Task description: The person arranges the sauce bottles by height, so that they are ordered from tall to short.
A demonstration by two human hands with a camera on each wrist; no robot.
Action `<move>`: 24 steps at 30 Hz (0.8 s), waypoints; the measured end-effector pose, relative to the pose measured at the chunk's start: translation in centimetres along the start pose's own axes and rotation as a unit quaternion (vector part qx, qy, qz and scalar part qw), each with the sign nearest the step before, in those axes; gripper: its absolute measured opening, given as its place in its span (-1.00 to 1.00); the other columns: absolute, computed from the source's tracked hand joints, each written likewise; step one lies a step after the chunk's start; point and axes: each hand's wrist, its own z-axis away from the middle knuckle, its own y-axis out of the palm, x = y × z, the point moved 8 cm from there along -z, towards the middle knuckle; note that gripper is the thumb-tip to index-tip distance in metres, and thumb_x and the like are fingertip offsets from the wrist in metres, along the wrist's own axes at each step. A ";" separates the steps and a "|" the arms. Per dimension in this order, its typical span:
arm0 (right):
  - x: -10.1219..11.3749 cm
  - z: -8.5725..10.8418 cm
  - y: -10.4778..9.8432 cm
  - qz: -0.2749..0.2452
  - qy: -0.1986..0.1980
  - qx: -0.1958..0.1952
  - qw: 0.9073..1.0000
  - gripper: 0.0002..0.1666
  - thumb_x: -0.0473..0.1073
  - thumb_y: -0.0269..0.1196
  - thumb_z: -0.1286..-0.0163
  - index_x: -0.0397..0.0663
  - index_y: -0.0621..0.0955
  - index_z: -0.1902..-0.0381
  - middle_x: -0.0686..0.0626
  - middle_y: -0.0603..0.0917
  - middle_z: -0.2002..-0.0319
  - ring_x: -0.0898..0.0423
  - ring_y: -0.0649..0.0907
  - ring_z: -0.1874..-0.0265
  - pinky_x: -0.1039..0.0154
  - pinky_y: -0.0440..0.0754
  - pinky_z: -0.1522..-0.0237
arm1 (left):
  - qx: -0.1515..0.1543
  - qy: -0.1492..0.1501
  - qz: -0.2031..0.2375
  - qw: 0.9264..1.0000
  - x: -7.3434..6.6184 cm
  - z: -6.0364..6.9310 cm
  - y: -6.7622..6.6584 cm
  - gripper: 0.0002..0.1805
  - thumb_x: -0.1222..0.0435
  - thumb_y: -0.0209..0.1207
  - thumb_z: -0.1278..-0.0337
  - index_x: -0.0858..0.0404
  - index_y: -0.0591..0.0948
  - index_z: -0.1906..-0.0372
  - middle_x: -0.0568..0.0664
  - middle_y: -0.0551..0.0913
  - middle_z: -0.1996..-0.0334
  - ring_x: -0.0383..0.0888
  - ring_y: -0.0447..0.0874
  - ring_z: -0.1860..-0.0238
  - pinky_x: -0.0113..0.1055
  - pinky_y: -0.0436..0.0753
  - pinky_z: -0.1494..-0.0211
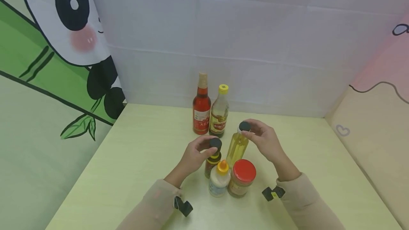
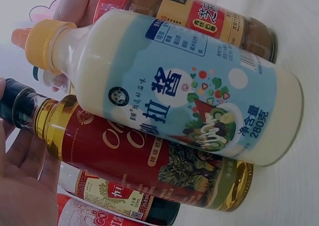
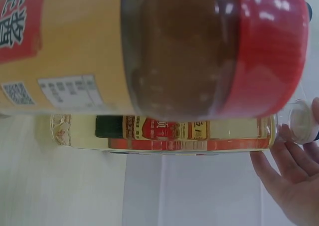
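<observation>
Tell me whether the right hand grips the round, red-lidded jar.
No, the right hand holds the clear, dark-capped bottle of yellow liquid by its top.

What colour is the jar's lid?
Red; the lid shows best in the head view, from above.

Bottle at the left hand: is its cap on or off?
On. The left wrist view shows the dark cap seated on the bottle, gripped by the left hand. How tight, I cannot tell.

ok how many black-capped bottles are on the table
2: the round, red-labelled transparent bottle of golden liquid, held at its top by the left hand, and the transparent bottle of pale yellow liquid, held at its top by the right hand. No others show.
</observation>
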 end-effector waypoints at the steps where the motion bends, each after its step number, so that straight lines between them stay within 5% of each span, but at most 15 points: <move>1: 0.0 0.1 0.0 -0.001 0.001 -0.003 1.000 -0.54 -0.27 0.33 -0.32 -0.29 0.53 -0.14 -0.20 0.67 0.03 -0.09 0.63 0.00 -0.01 0.55 -0.08 | 0.001 0.000 0.001 1.000 0.0 0.1 -0.1 -0.65 0.35 0.23 -0.26 0.38 0.55 -0.11 0.18 0.64 0.03 0.04 0.62 0.01 -0.13 0.56 -0.14; 24: -0.1 0.2 -0.7 0.021 0.039 -0.038 0.998 -0.49 -0.20 0.31 -0.36 -0.31 0.50 -0.20 -0.26 0.62 -0.06 -0.14 0.59 -0.08 -0.04 0.51 -0.13 | 0.016 0.003 0.011 1.000 -0.9 1.7 -1.0 -0.65 0.37 0.25 -0.22 0.37 0.56 -0.10 0.13 0.64 0.05 -0.01 0.62 0.03 -0.16 0.56 -0.13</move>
